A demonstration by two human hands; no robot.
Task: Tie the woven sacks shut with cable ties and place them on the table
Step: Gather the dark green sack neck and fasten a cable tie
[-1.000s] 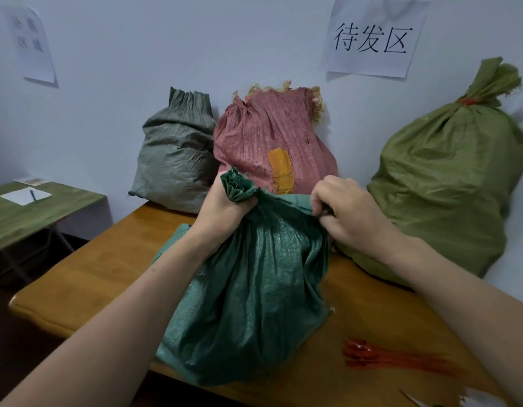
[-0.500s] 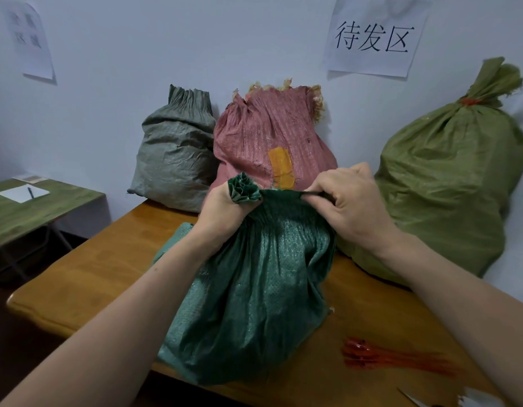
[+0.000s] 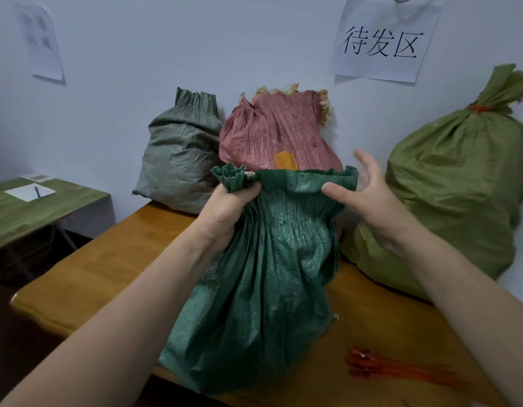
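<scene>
We see the dark green sack (image 3: 263,289) standing upright at the near edge of the wooden tabletop (image 3: 93,277), its mouth untied. The left hand (image 3: 228,210) comes up from below on a bare forearm and is clenched around the gathered left part of the sack's mouth, and a pleated tuft of fabric sticks out above the fist. The right hand (image 3: 369,198) is spread wide at the right end of the mouth, palm turned towards the sack. Its thumb lies against the front of the rim, and the fingers fan out, blurred, behind it and hold nothing. Between the two hands the rim stretches in a flat band.

A bundle of red cable ties (image 3: 395,368) lies on the tabletop to the right of the sack. Behind it we see a grey sack (image 3: 178,160) and a red sack (image 3: 278,136) against the wall. A large olive sack (image 3: 459,201) on the right has its neck bound with a red tie. A paper sign (image 3: 383,42) hangs above.
</scene>
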